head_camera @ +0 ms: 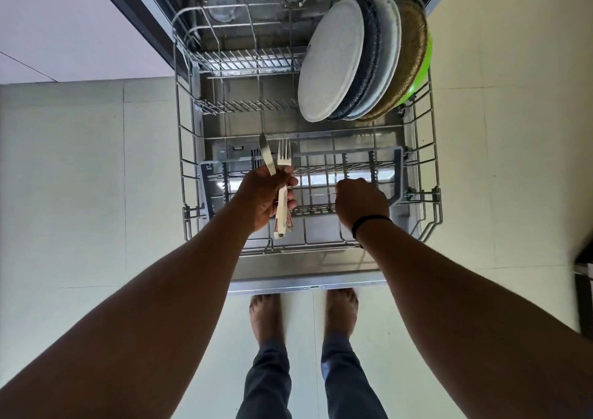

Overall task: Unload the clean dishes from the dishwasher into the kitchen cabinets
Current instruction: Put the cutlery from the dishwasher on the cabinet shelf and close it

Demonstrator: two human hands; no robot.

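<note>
Left hand (268, 194) grips knife (267, 155) and fork (283, 174) by their handles, light, stiff, slick; right hand (361, 200) curled at rack's (431, 149) front edge, hold unclear.

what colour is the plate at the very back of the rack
Bright green plate, only its edge showing behind the brown one; head view.

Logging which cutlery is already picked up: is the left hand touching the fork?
Touching. The head view shows the left hand curled round the handle of the fork, holding it with the knife above the cutlery basket.
</note>
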